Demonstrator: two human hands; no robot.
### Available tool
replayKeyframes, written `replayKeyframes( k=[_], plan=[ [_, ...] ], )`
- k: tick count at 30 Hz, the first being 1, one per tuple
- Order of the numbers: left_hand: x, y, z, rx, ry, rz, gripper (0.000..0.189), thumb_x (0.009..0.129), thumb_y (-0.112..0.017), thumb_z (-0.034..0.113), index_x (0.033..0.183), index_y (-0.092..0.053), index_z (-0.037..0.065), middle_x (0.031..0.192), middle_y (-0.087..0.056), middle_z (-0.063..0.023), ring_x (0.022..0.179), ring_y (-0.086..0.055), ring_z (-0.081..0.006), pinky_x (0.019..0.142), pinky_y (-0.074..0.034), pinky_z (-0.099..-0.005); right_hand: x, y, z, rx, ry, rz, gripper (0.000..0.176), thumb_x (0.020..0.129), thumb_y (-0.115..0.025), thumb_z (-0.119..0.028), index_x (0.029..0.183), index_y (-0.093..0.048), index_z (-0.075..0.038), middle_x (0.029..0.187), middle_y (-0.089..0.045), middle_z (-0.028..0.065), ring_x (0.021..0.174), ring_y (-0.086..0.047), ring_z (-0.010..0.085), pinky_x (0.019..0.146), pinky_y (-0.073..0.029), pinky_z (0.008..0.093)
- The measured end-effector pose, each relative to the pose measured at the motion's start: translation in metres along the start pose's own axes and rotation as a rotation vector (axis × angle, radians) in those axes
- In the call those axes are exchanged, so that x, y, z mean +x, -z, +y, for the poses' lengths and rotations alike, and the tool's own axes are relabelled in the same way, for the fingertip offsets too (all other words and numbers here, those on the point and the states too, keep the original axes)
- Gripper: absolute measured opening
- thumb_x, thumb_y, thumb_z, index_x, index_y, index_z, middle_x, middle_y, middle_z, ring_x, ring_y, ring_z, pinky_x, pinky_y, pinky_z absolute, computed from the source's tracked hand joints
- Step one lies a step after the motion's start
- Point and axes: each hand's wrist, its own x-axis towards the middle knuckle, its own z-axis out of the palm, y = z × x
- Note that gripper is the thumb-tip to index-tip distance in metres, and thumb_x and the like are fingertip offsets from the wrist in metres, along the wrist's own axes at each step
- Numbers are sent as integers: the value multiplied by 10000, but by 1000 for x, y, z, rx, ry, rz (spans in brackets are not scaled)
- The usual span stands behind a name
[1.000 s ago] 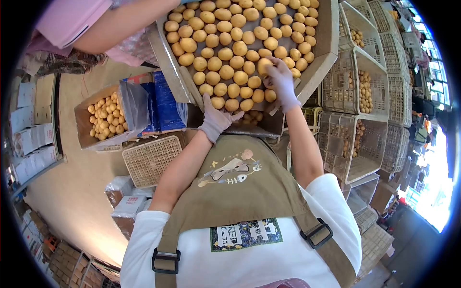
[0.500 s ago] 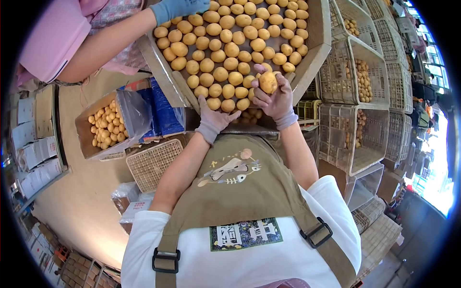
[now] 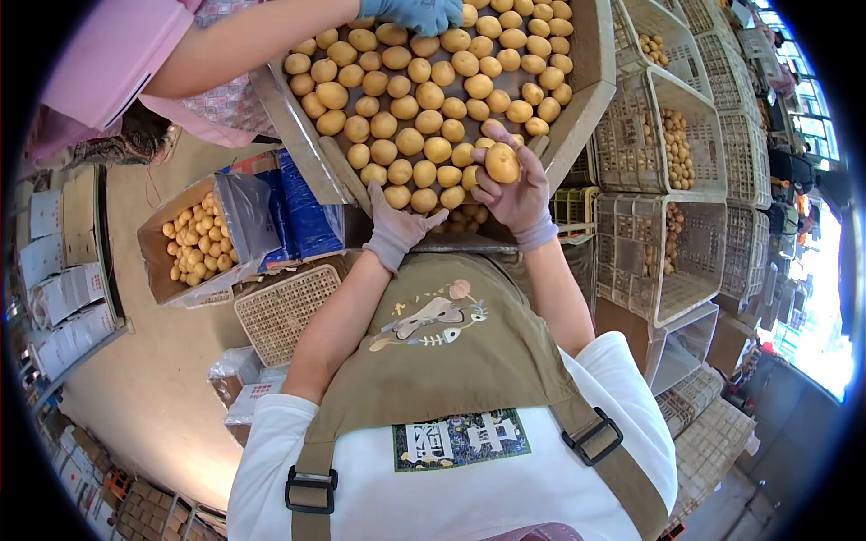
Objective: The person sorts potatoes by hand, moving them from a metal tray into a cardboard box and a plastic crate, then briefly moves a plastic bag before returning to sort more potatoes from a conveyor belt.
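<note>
Many round yellow potatoes (image 3: 428, 96) lie spread over a tray with raised wooden sides (image 3: 577, 117). My right hand (image 3: 523, 194), in a thin pale glove, holds one potato (image 3: 502, 163) up between thumb and fingers, over the near right part of the tray. My left hand (image 3: 398, 225), gloved too, rests at the tray's near edge beside the closest potatoes, its thumb and fingers apart and nothing in it. Below the gap between my hands, more potatoes (image 3: 462, 217) show, partly hidden by the edge.
A co-worker's blue-gloved hand (image 3: 419, 13) reaches over the tray's far left. At the left stands a lined box of potatoes (image 3: 162, 270), with an upturned-looking plastic crate (image 3: 287, 311) near it. Stacked crates (image 3: 663, 257), some holding potatoes, stand at the right.
The co-worker's blue-gloved hand has moved right across the far side of the tray. My right hand still holds the potato, now turned slightly; my left hand has barely moved.
</note>
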Motion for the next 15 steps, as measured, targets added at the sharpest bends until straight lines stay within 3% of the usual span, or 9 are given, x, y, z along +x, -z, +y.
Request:
replayKeyframes(
  k=[3, 4, 7, 10, 13, 15],
  plan=[
    [3, 5, 1, -16, 15, -20, 935, 849, -364, 847, 1544, -284, 227, 1594, -329, -46, 1457, -334, -336, 1118, -263, -676, -4, -7, 8, -268, 82, 131, 427, 898, -577, -73, 1317, -511, -123, 1163, -581, 111, 688, -498, 152, 624, -444, 301],
    [3, 5, 1, -25, 19, -19, 937, 849, -363, 848, 1546, -281, 227, 1594, -327, -47, 1459, -330, -335, 1120, -257, -678, -2, -2, 10, -368, 118, 117, 414, 834, -598, 18, 1219, -528, -119, 1096, -612, 105, 639, -504, 135, 552, -426, 289],
    [3, 4, 0, -42, 18, 5, 943, 846, -374, 847, 1550, -271, 227, 1598, -319, -47, 1464, -320, -334, 1125, -245, -681, -4, -6, 10, -484, 144, 188, 254, 877, -611, -54, 1115, -545, -111, 971, -639, 95, 523, -470, 113, 454, -374, 254],
    [1, 2, -1, -33, -10, 26, 920, 868, -383, 815, 1549, -269, 207, 1598, -302, -74, 1457, -318, -364, 1106, -284, -694, -5, -12, 4, -407, 52, 265, 148, 983, -559, -229, 1063, -565, -104, 858, -644, 90, 414, -387, 97, 376, -304, 237],
    [1, 2, -1, -32, -19, 33, 910, 878, -388, 801, 1548, -271, 197, 1597, -296, -87, 1452, -318, -380, 1091, -309, -703, -5, -2, 4, -256, 12, 171, 361, 1053, -421, -422, 1056, -585, -99, 831, -640, 98, 386, -341, 99, 365, -294, 240],
    [1, 2, -1, -28, -21, 33, 912, 875, -389, 802, 1548, -272, 198, 1597, -297, -86, 1452, -318, -381, 1088, -313, -704, -5, 3, 5, -253, 7, 166, 436, 1060, -366, -474, 1075, -588, -98, 836, -642, 95, 388, -336, 101, 364, -289, 241]
  ],
)
